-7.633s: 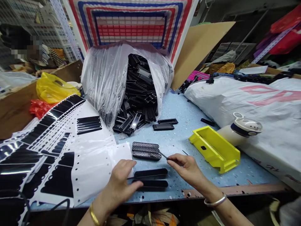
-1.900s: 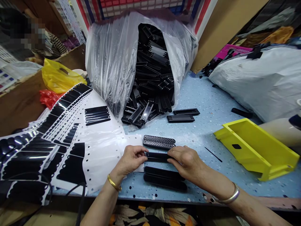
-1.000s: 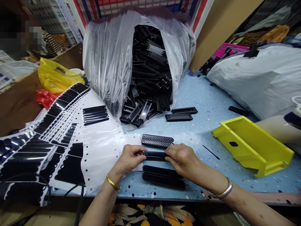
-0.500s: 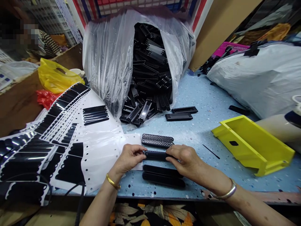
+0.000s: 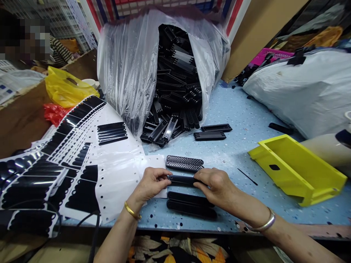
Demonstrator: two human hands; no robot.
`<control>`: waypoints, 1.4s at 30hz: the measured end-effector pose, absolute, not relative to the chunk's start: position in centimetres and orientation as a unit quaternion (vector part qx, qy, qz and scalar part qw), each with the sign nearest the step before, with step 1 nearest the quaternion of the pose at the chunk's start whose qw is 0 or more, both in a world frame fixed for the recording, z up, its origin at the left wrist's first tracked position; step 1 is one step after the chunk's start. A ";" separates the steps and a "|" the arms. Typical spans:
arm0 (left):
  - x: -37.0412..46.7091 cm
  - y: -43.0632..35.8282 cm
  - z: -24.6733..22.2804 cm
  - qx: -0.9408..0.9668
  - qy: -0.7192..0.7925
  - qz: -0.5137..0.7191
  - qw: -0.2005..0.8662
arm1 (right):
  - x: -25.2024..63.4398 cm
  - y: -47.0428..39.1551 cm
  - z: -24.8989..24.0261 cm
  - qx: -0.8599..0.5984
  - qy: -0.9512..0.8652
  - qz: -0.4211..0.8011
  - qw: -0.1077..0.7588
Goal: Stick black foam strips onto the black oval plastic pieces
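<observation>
One black bar is pinched at either end by left hand and right hand over the bench, apparently being aligned; steady pressure seems required next.

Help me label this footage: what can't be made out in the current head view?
Head view, held black piece: right end hidden by the right hand.
Head view, white bottle: lid cut off by the picture's right edge.
Head view, plastic bag: left-side contents hidden by wrinkled film.
</observation>
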State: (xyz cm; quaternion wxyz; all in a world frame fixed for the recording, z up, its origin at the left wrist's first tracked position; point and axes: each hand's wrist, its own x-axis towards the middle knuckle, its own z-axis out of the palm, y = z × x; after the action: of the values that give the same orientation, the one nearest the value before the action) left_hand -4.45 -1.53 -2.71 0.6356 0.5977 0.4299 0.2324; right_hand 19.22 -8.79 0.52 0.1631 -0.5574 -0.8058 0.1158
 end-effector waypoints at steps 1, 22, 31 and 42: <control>-4.4 -1.5 -2.7 0.596 0.430 0.233 0.636 | 19.2 -8.8 0.5 -0.558 -0.806 0.111 0.161; -4.0 -1.4 -2.1 0.550 0.453 0.223 0.665 | 18.8 -9.0 0.6 -0.568 -0.802 0.112 0.147; -4.2 -1.5 -2.0 0.558 0.424 0.236 0.673 | 19.3 -9.1 0.3 -0.553 -0.798 0.134 0.198; -4.3 -1.5 -2.5 0.552 0.429 0.241 0.673 | 19.1 -9.3 0.3 -0.556 -0.799 0.116 0.196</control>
State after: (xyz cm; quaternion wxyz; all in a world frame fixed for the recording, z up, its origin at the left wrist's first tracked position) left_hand -4.30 -1.49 -2.49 0.6734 0.5517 0.4292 0.2407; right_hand 19.13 -9.26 0.25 0.1956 -0.5560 -0.7994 0.1160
